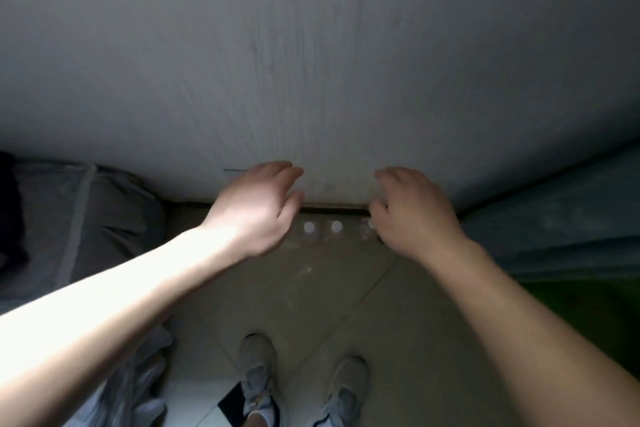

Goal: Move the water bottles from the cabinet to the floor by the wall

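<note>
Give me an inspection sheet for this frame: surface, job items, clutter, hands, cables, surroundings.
Surface: tiled floor, meeting the wall.
Job's things: water bottles, three white caps in a row on the floor at the wall; the rightmost is partly hidden by the right hand.
Clutter: dark flat object by the shoes; pale crumpled material at lower left.
Grippers: left hand with fingers relaxed, holding nothing; right hand with fingers curled downward, grip unclear.
Cables: nothing seen.
Surroundings: grey fabric on the left, teal fabric on the right; cabinet not in view.
</note>
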